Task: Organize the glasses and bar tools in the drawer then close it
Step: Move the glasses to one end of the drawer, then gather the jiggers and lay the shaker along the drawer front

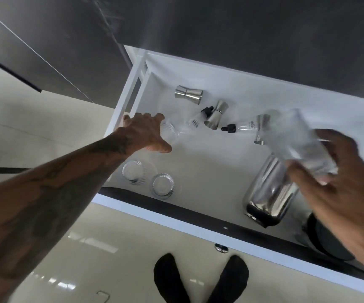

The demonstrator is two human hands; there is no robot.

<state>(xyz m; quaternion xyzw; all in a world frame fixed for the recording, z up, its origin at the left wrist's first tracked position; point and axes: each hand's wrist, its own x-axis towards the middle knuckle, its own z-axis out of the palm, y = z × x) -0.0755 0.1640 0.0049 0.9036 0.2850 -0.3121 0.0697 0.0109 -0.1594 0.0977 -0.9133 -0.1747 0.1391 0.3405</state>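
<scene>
The white drawer (198, 154) stands pulled open below me. My left hand (146, 133) reaches into its left side and grips a ribbed clear glass (172, 133) from above. My right hand (342, 178) holds another clear glass (297, 138), blurred, up over the drawer's right side. Two ribbed glasses (133, 171) (163, 185) stand upright near the front left. Three steel jiggers (188, 93) (216, 115) (260, 130) and two dropper bottles (199, 119) (240, 127) lie scattered toward the back. A steel shaker tin (268, 193) lies on its side at the right.
A dark round object (327, 239) sits in the drawer's front right corner, partly behind my right hand. The drawer's dark front edge (176, 207) runs across below the glasses. A dark cabinet front (242, 29) is above. My feet in black socks (200, 281) are on the glossy floor.
</scene>
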